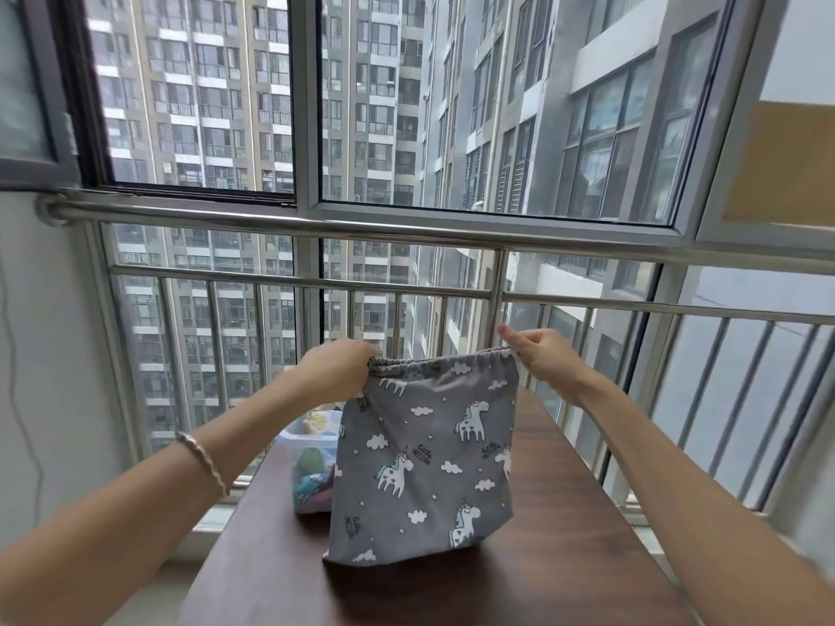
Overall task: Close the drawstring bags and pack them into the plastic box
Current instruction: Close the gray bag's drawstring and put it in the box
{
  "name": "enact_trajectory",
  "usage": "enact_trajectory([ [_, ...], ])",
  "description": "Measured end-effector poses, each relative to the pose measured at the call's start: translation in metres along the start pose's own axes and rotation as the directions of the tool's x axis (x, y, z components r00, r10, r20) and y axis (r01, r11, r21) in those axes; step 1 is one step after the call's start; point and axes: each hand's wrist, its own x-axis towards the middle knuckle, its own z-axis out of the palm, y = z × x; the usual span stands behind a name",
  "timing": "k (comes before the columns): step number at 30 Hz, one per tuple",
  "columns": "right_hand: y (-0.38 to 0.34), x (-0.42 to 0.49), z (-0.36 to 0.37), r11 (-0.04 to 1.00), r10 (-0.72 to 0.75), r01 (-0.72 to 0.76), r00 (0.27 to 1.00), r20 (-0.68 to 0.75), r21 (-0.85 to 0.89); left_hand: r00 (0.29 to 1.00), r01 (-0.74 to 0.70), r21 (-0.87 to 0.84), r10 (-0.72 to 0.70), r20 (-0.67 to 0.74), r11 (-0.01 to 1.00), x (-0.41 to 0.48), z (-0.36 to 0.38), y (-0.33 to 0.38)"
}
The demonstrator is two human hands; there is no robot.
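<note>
A grey drawstring bag [429, 458] printed with white unicorns and clouds stands upright on the dark wooden table [542, 571], its bottom edge touching the top. My left hand [336, 370] grips the bag's gathered upper left corner. My right hand [540, 356] pinches the upper right corner, so the mouth is stretched between both hands. Behind the bag on the left sits the clear plastic box [300, 445], partly hidden, with colourful things inside it.
The table stands against a steel balcony railing [406, 228] and tall windows. A white wall [45, 354] with a thin cable runs along the left. Bare tabletop shows in front of and to the right of the bag.
</note>
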Motion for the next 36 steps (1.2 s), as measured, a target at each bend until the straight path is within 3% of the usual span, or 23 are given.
enact_trajectory([
  [3, -0.002, 0.0, 0.001, 0.998, 0.015, -0.015, 1.0, -0.004, 0.061, 0.994, 0.102, -0.251, -0.09, 0.061, 0.963, 0.007, 0.002, -0.006],
  [6, -0.002, -0.002, 0.003, 0.998, 0.024, -0.023, 1.0, -0.009, 0.055, 0.966, 0.224, -0.436, -0.138, 0.221, 0.871, 0.011, 0.004, -0.016],
  [8, -0.001, -0.003, 0.005, 0.998, 0.03, -0.029, 0.999, -0.011, 0.052, 0.957, 0.261, -0.538, -0.142, 0.253, 0.802, 0.012, 0.011, -0.02],
  [13, -0.005, -0.006, 0.008, 0.996, 0.068, -0.069, 0.998, 0.006, 0.058, 0.986, 0.132, -0.563, -0.164, -0.006, 0.816, 0.005, 0.026, -0.015],
  [17, -0.002, -0.004, 0.006, 0.989, 0.106, -0.107, 0.994, 0.017, 0.097, 0.991, 0.02, -0.851, -0.122, -0.052, 0.525, 0.0, 0.033, -0.017],
  [19, 0.001, -0.004, 0.005, 0.989, 0.119, -0.121, 0.992, 0.027, 0.09, 0.995, -0.027, -0.896, -0.078, -0.069, 0.444, -0.004, 0.029, -0.014],
  [21, 0.005, -0.004, 0.004, 0.99, 0.127, -0.129, 0.992, 0.026, 0.06, 0.996, -0.063, -0.861, -0.022, -0.086, 0.504, -0.005, 0.027, -0.014],
  [23, 0.009, -0.004, 0.003, 0.988, 0.14, -0.142, 0.99, 0.027, 0.055, 0.993, -0.096, -0.691, 0.018, -0.119, 0.716, -0.003, 0.028, -0.02],
  [26, 0.017, -0.001, -0.002, 0.959, 0.183, -0.196, 0.98, 0.08, 0.203, 0.983, -0.129, -0.514, 0.039, -0.182, 0.848, 0.001, 0.024, -0.035],
  [29, 0.028, 0.002, -0.008, 0.786, 0.231, -0.28, 0.96, 0.158, 0.551, 0.947, -0.187, -0.305, 0.089, -0.308, 0.934, -0.002, 0.018, -0.045],
  [31, 0.04, 0.002, -0.013, 0.654, 0.248, -0.297, 0.953, 0.173, 0.695, 0.926, -0.203, -0.303, 0.082, -0.369, 0.931, -0.003, 0.012, -0.051],
  [32, 0.048, 0.002, -0.017, 0.605, 0.245, -0.284, 0.955, 0.166, 0.743, 0.93, -0.192, -0.433, 0.023, -0.366, 0.881, -0.003, 0.008, -0.056],
  [33, 0.056, 0.0, -0.023, 0.536, 0.248, -0.276, 0.955, 0.164, 0.798, 0.937, -0.162, -0.621, -0.077, -0.34, 0.767, -0.003, 0.003, -0.063],
  [34, 0.067, -0.002, -0.03, 0.458, 0.271, -0.268, 0.95, 0.155, 0.847, 0.934, -0.122, -0.8, -0.205, -0.293, 0.588, -0.006, -0.001, -0.072],
  [36, 0.087, -0.009, -0.038, 0.362, 0.307, -0.259, 0.94, 0.148, 0.896, 0.903, -0.064, -0.958, -0.393, -0.174, 0.278, -0.011, -0.005, -0.09],
])
